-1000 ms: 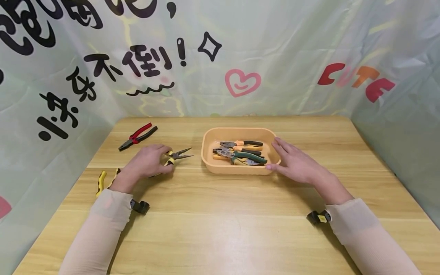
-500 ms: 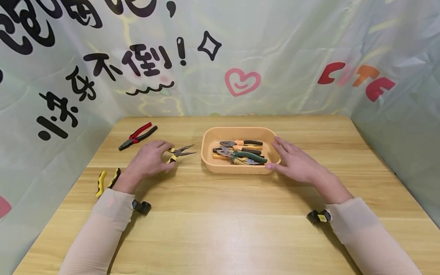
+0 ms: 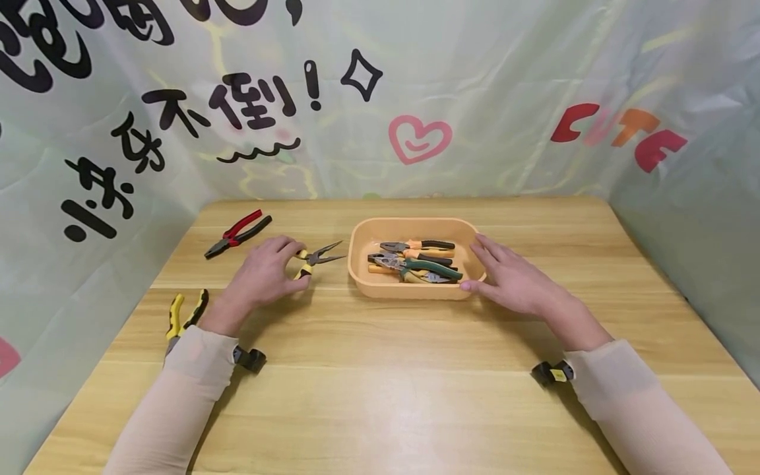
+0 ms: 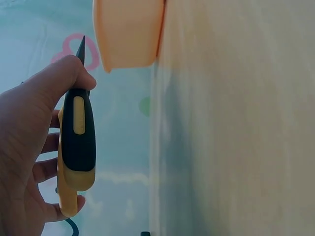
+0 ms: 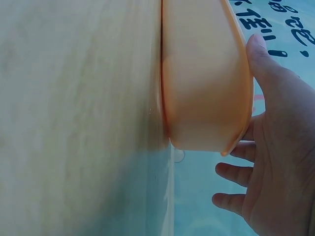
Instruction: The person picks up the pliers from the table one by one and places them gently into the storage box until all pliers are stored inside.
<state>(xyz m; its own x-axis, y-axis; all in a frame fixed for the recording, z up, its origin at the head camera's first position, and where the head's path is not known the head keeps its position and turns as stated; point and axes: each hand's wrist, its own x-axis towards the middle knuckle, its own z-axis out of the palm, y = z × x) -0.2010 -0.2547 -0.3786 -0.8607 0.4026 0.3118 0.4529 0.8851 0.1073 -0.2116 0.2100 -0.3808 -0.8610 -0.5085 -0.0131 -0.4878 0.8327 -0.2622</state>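
Long-nose pliers (image 3: 320,256) with yellow-and-black handles are in my left hand (image 3: 265,272), which grips them by the handles. Their jaws stand apart and point right, just short of the orange plastic bin (image 3: 386,291). In the left wrist view the thumb lies along the upper handle (image 4: 78,132), fingers behind it. My right hand (image 3: 515,277) rests at the bin's right end. Its thumb and fingers touch the rim (image 5: 248,73), fairly straight. Inside the bin lie several pliers, including green-handled pliers (image 3: 430,267) on top and orange-and-black pliers (image 3: 415,247).
Red-and-black pliers (image 3: 237,234) lie at the back left of the wooden table (image 3: 392,369). Yellow-and-black pliers (image 3: 175,316) lie beside my left wrist, partly hidden by the sleeve. A printed cloth (image 3: 475,79) hangs behind and at both sides.
My left hand has moved a little right and away from me, bringing the long-nose pliers closer to the bin. The right hand stays at the bin's end.
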